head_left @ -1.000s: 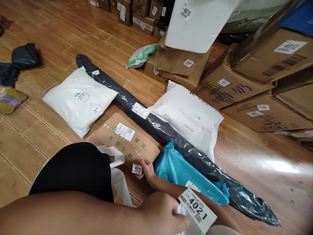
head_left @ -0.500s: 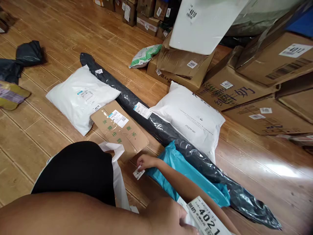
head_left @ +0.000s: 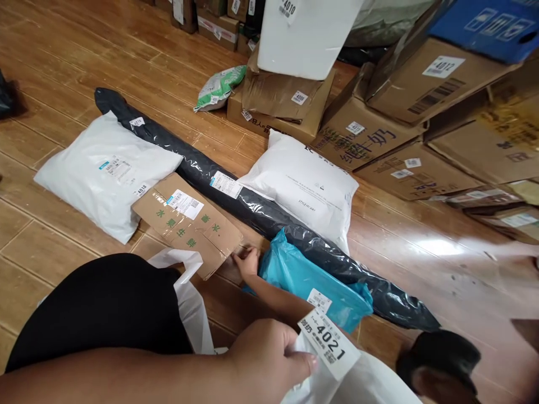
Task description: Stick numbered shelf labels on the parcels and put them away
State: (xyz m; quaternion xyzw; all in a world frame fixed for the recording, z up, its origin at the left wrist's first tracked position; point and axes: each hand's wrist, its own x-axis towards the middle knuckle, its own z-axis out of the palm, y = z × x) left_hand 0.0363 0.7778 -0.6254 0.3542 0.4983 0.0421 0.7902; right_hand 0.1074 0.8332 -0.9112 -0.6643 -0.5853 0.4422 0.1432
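In my left hand (head_left: pixel 282 356) is a strip of white paper labels (head_left: pixel 328 345), the top one printed 4021, pinched between thumb and fingers. My right hand (head_left: pixel 247 264) reaches under the left to the near right corner of a flat cardboard box (head_left: pixel 206 227) with green print. Its fingers are bent against the box edge; whatever they hold is hidden. Beside my right wrist lies a blue plastic parcel (head_left: pixel 295 269) bearing a white sticker. A long black wrapped parcel (head_left: pixel 261 216) runs diagonally behind the box. A white parcel (head_left: pixel 96 168) marked 4018 touches the box's left end.
A white printed pillow-shaped parcel (head_left: pixel 307 185) lies beyond the black one. Stacked cartons (head_left: pixel 396 140), a white box (head_left: pixel 303 39) and a green-white bag (head_left: pixel 219 87) stand behind. A black-clad knee (head_left: pixel 101 303) is at lower left, a dark shoe (head_left: pixel 442 353) at lower right.
My right hand has moved from the floor by the box to its corner; the small label seen in its fingers is now out of sight. The labels in my left hand show more fully. The view has shifted.
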